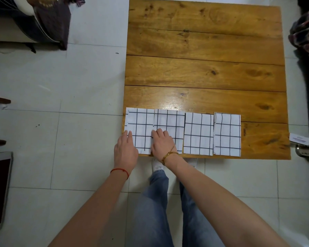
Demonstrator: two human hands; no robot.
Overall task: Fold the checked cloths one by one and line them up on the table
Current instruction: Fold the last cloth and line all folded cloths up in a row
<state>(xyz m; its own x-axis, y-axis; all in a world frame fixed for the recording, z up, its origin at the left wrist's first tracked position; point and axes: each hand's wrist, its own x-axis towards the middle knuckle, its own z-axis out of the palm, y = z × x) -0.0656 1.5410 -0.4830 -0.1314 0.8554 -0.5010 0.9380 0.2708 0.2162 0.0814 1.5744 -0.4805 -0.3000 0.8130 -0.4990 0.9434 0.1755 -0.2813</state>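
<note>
Several folded white cloths with dark checks lie side by side along the near edge of the wooden table (203,50). The leftmost cloth (141,122) sits at the table's left corner, and a second cloth (171,120) is next to it. Two more follow: a third cloth (198,134) and the rightmost cloth (227,134). My left hand (125,148) rests with straight fingers on the left edge of the leftmost cloth. My right hand (162,141) lies flat where the first two cloths meet.
White tiled floor surrounds the table. A dark bundle of fabric (305,32) lies off the table's right side, and a small white card (299,139) sits by the right edge. Dark bedding (43,20) is at the far left. My legs stand at the table's near edge.
</note>
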